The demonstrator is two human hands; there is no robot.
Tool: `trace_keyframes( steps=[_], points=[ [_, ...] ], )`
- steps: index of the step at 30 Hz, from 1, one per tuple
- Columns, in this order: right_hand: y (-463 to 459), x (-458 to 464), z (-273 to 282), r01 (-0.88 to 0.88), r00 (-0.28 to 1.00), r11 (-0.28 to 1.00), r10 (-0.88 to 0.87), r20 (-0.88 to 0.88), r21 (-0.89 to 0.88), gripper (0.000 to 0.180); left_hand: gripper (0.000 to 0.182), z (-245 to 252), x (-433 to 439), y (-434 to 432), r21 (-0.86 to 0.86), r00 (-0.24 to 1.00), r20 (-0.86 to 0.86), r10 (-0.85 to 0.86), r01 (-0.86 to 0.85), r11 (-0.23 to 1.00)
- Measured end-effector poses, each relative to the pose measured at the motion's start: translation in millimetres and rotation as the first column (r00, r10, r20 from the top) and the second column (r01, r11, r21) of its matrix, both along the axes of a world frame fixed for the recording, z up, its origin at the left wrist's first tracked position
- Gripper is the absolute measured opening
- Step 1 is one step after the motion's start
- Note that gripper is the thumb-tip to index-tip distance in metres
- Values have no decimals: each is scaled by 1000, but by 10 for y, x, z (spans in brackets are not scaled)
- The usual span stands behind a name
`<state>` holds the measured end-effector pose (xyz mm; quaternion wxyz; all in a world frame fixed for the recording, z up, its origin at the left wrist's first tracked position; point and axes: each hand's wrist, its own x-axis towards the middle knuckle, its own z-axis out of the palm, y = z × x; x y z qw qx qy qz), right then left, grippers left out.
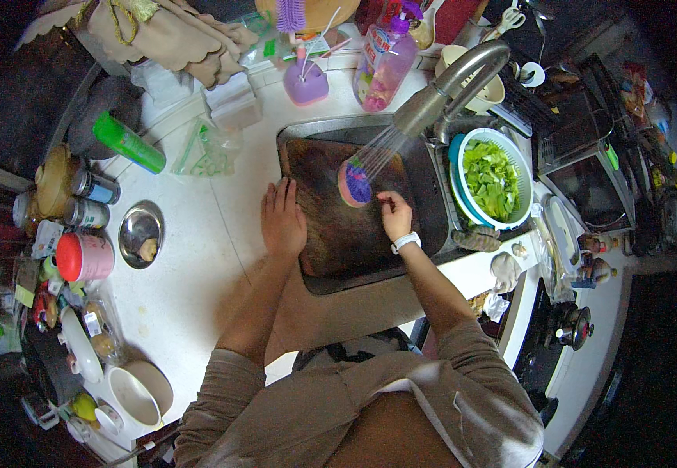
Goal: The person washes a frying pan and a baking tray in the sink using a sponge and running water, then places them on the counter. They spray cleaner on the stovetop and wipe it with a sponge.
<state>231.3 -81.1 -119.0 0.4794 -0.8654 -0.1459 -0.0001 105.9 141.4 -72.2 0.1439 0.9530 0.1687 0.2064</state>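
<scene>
A dark wooden cutting board point(332, 240) lies in the sink point(432, 205). My left hand point(282, 219) rests palm down at the board's left side, over the sink rim, fingers extended. On the board sits a round scrubber point(354, 183) with purple bristles and a pinkish rim, partly under the water spray. Just right of it is my right hand point(395, 215), fingers curled, with a small gap between fingertips and scrubber. A white-banded watch point(406, 241) is on that wrist. Water streams from the metal faucet point(426, 108) above.
Right of the sink stands a white-and-blue colander point(527, 181) of chopped greens point(490, 175). Behind the sink are a pump bottle point(385, 67) and a purple holder point(306, 83). Leftward, the counter point(192, 292) bears a metal bowl point(134, 225), a green canister point(129, 143), and a white pot point(139, 395).
</scene>
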Motion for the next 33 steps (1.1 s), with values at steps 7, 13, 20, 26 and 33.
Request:
trace_keyframes(
  steps=[7, 13, 20, 26, 33],
  points=[
    [-12, 233, -231, 98, 976, 995, -100, -194, -18, 20, 49, 7, 1, 10, -20, 1000, -24, 0, -1, 1000],
    [87, 289, -433, 99, 958, 992, -73, -276, 79, 26, 48, 17, -6, 10, -8, 1000, -25, -15, 15, 1000],
    [542, 404, -236, -62, 938, 996, 33, -345, -71, 64, 48, 17, -3, 8, -23, 1000, -28, -8, 7, 1000],
    [736, 330, -115, -108, 991, 984, 95, -91, -141, 74, 47, 18, 1, 6, -12, 999, -34, -1, 1, 1000],
    [145, 584, 198, 307, 650, 647, 393, -650, 698, 56, 46, -10, 0, 1, 0, 998, -66, 11, -11, 1000]
  ],
)
